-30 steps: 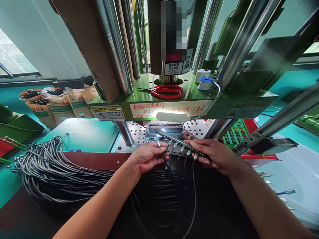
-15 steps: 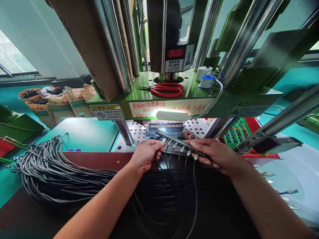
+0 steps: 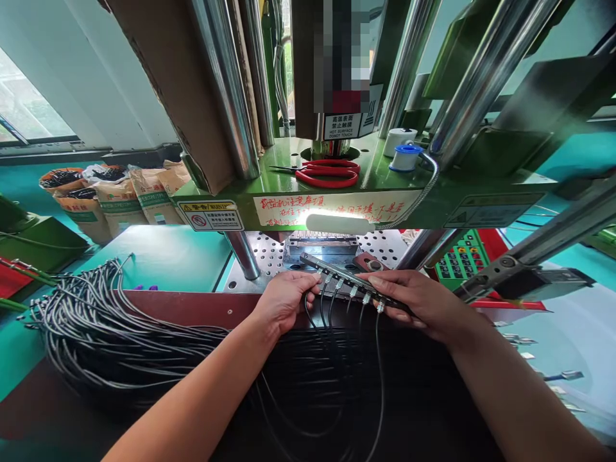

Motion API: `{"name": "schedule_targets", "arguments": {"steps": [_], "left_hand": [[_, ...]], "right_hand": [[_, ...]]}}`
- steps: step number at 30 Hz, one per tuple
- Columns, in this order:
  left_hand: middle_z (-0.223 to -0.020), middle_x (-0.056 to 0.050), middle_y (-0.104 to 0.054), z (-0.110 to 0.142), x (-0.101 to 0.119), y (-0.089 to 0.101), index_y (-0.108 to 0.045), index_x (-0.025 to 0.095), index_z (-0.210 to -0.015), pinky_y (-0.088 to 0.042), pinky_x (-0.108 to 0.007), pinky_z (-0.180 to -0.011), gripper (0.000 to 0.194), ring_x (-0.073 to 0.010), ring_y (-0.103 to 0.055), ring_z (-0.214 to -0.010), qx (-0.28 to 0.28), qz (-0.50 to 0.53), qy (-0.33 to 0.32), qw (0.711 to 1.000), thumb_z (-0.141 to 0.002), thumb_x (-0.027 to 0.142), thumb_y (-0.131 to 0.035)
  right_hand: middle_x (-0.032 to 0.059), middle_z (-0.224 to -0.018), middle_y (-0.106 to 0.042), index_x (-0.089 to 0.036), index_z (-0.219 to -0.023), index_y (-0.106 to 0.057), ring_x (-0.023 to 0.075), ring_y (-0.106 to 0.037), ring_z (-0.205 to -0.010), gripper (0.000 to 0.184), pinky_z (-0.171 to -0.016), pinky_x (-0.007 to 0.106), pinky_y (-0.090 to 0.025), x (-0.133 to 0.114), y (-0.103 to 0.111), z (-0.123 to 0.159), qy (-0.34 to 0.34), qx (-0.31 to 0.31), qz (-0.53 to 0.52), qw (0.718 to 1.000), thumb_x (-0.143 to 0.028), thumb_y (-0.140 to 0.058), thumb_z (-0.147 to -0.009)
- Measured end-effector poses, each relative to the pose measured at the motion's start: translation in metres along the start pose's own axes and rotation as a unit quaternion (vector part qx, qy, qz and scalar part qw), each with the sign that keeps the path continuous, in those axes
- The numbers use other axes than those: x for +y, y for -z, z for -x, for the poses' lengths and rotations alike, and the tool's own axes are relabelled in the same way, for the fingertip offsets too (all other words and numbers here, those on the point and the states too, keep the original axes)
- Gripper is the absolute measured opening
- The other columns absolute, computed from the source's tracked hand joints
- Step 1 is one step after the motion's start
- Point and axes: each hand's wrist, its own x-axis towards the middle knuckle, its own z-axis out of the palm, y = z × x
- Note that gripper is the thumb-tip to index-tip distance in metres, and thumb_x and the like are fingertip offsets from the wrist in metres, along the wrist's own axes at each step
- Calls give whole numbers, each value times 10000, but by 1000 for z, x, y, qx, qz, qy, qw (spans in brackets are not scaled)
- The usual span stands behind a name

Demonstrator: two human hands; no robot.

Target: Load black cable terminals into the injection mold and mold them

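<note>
My right hand (image 3: 414, 296) grips the right end of a long, narrow dark metal bar (image 3: 347, 276), held tilted down to the right in front of the press. Several clear-ended cable connectors (image 3: 367, 299) sit along the bar's near edge, and their black cables (image 3: 380, 366) hang down toward me. At the bar's left end, my left hand (image 3: 283, 300) is closed, thumb and fingers pinching the end of the leftmost cable (image 3: 308, 311). The fingers partly cover that end, so I cannot tell how far it sits in the bar.
A thick bundle of cables (image 3: 110, 333) spreads over the bench at left. The green press plate (image 3: 274, 183) carries red-handled scissors (image 3: 330, 173) and spools (image 3: 405, 158). Below it are a lit lamp (image 3: 337, 223) and a metal mold (image 3: 320, 247). A keypad (image 3: 459, 260) stands at right.
The view has shifted slightly, moving the scene a little to the right. Both hands keep their hold on the bar and cable, with almost no other movement.
</note>
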Motion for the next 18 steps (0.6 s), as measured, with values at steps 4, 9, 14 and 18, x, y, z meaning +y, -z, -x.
{"name": "schedule_targets", "arguments": {"steps": [4,9,14,18], "left_hand": [[-589,11,-524,-1,0,0,-609,91,-695,-298,-153,-413,146,-28,-409,-452,0,0,0,1000,-759,212,-658],[-567,12,-518,0,1,-1,-613,84,-683,-288,-154,-401,119,-28,-401,-443,5,4,13,1000,-759,167,-651],[-553,7,-527,-1,0,0,-610,77,-674,-289,-143,-386,106,-26,-409,-428,17,10,24,1000,-771,115,-628],[-594,-11,-555,-1,2,2,-608,73,-703,-366,-144,-417,110,-35,-457,-452,14,5,18,1000,-792,136,-627]], "right_hand": [[-77,-492,-364,-155,-1213,-614,47,-316,-362,512,-287,138,-145,2,1,0,7,-8,0,1000,-449,-649,-796],[-72,-520,-360,-159,-1203,-622,40,-307,-369,510,-284,142,-151,4,2,0,4,-19,12,1000,-465,-648,-795],[-69,-542,-356,-151,-1193,-624,37,-307,-376,503,-288,139,-151,7,2,-2,2,-41,14,999,-465,-644,-800],[-72,-543,-364,-146,-1175,-624,34,-301,-369,488,-289,133,-149,5,1,-3,10,-40,-7,999,-448,-655,-793]]}}
